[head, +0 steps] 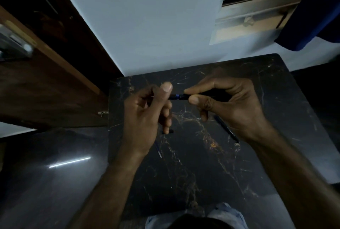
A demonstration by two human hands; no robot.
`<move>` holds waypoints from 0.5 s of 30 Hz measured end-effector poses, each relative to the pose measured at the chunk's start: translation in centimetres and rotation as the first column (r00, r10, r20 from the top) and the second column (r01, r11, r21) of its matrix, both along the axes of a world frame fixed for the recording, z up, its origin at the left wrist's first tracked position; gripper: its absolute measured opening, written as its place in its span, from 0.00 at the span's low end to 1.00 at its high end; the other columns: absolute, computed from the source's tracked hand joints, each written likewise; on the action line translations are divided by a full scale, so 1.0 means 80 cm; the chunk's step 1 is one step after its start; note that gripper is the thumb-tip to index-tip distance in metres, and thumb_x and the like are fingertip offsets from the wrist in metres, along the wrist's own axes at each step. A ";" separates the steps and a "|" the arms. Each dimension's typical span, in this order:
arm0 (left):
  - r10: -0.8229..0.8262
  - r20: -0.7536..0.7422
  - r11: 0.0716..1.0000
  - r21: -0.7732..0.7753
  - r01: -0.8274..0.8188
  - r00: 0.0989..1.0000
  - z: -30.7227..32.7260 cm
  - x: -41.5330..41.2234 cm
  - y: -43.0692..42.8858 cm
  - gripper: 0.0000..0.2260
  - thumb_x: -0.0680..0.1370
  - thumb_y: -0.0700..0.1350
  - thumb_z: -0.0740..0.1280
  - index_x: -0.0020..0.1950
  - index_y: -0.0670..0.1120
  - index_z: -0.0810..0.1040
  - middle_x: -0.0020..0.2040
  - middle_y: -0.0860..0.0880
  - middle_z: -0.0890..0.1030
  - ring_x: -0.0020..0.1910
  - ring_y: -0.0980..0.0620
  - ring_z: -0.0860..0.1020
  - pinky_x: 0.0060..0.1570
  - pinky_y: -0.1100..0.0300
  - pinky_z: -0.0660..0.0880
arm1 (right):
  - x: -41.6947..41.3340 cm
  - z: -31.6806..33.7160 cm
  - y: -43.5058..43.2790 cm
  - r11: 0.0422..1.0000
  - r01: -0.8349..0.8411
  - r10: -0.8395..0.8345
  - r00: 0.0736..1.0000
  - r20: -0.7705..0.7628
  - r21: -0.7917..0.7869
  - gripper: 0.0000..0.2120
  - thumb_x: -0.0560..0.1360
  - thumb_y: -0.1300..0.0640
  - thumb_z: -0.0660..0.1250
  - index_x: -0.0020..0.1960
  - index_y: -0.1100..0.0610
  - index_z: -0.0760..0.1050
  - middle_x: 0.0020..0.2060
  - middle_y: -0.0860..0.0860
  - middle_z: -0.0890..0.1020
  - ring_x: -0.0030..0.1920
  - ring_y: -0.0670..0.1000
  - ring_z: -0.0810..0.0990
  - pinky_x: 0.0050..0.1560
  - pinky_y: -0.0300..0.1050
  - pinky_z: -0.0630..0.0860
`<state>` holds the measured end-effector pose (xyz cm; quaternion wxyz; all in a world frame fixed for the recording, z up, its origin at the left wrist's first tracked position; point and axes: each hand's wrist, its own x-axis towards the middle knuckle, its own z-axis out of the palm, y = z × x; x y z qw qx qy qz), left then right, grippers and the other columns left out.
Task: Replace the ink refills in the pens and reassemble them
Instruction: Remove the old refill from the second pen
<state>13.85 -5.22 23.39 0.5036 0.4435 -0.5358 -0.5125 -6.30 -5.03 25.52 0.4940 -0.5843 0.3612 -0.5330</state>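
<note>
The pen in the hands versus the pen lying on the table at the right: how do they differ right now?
The held pen is off the table, gripped by the right hand with the left hand at its other end; the second pen lies untouched on the marble table. The held pen runs level across the view; the lying one slants diagonally. The held pen shows a blue band at its joint; none is visible on the other. Both are slim and dark.

We see table top (211,164) – dark polished stone, marble-like, with pale and orange veining, faintly scratched. Floor (46,173) glossy and dark, mirroring strip of light. Door (55,74) at left is brown wood, grain visible, satin finish. Wall (139,19) matt, painted pale. Pen barrel (185,96) looks like smooth black plastic – blue glossy band at its joint. Knees below in faded denim cloth (226,216).
</note>
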 end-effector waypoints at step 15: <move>0.061 -0.070 0.998 0.029 -0.059 0.996 -0.005 -0.001 -0.006 0.14 0.84 0.49 0.70 0.39 0.52 0.78 0.28 0.53 0.75 0.22 0.54 0.73 0.22 0.64 0.69 | -0.015 -0.019 0.022 0.995 0.099 -0.098 0.989 -0.114 0.001 0.07 0.76 0.66 0.74 0.54 0.63 0.84 0.44 0.60 0.86 0.37 0.61 0.83 0.32 0.51 0.81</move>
